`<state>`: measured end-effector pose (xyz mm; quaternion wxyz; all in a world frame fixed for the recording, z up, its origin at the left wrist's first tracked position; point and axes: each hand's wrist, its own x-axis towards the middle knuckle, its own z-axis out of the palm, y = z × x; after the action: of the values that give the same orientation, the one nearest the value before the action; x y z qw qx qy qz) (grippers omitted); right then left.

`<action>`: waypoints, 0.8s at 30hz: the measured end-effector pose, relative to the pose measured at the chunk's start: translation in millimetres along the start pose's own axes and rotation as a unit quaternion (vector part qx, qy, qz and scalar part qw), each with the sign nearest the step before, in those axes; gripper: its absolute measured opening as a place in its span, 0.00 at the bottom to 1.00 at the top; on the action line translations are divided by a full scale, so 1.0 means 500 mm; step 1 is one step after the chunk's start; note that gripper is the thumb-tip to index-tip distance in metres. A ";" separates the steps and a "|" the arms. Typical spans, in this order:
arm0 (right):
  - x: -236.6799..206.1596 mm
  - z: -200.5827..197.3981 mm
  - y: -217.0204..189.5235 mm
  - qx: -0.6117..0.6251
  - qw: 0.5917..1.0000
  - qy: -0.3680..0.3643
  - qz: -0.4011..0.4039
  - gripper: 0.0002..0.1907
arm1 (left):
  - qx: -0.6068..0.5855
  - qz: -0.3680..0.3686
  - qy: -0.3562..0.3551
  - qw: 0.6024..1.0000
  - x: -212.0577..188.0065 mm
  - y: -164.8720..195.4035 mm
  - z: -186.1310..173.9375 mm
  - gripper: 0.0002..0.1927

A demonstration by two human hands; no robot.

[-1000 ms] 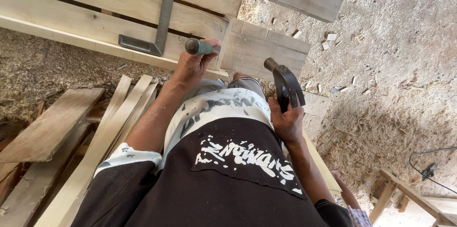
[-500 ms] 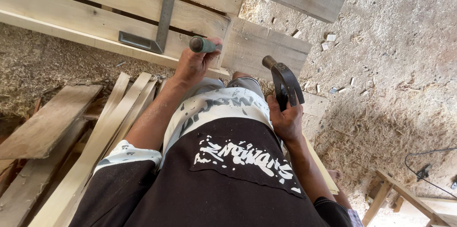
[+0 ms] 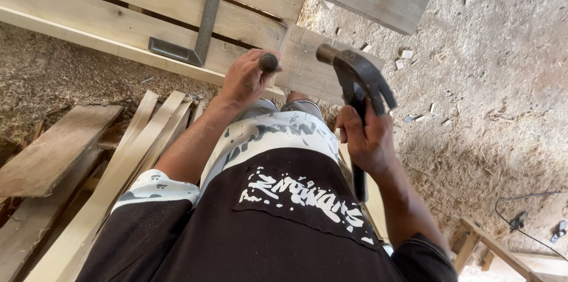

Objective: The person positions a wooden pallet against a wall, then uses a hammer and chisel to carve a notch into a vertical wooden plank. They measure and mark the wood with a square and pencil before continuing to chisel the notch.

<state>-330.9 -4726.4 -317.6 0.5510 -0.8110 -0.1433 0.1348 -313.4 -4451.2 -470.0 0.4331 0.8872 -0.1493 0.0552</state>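
Here the claw hammer (image 3: pixel 354 75) sits raised in the right hand (image 3: pixel 368 140), its dark head up near the edge of a short wooden board (image 3: pixel 307 69) and its striking face turned toward the left, with the claw pointing down to the right. The fingers of that hand are wrapped tight around the handle just below the head, and the rest of the handle runs down behind the wrist. Just to the left, the left hand (image 3: pixel 244 81) is closed around a dark round-ended tool (image 3: pixel 269 62), probably a chisel or punch; only its blunt top shows above the fist, so the working end cannot be made out. The hammer head and the tool top are near each other but apart.

Both hands hover over pale planks (image 3: pixel 118 16) joined into a frame, which runs across the top of the view. A grey metal square (image 3: pixel 204 22) lies on those planks, its long blade reaching up and its short leg lying left along the frame's edge. Lower left, loose slats (image 3: pixel 127 152) and a wider board (image 3: pixel 53 146) rest on the sawdust-covered ground (image 3: pixel 485 81). A black cable (image 3: pixel 520 217) lies at the lower right.
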 end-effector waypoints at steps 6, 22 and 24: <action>0.077 -0.022 -0.132 -0.138 0.946 -0.048 -0.291 0.12 | -0.002 -0.023 -0.040 0.999 0.002 -0.019 0.005 0.06; 0.056 -0.075 -0.199 0.018 0.968 -0.089 -0.235 0.23 | -0.200 -0.033 0.050 0.978 0.011 0.013 -0.046 0.03; 0.052 -0.076 -0.185 0.029 0.972 -0.082 -0.220 0.21 | -0.340 -0.159 0.034 0.926 0.006 0.015 -0.063 0.03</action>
<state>-300.3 -4716.7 -219.3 0.5769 -0.7292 -0.3590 0.0808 -311.9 -4431.5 -444.4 0.7165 0.6965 -0.0011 -0.0387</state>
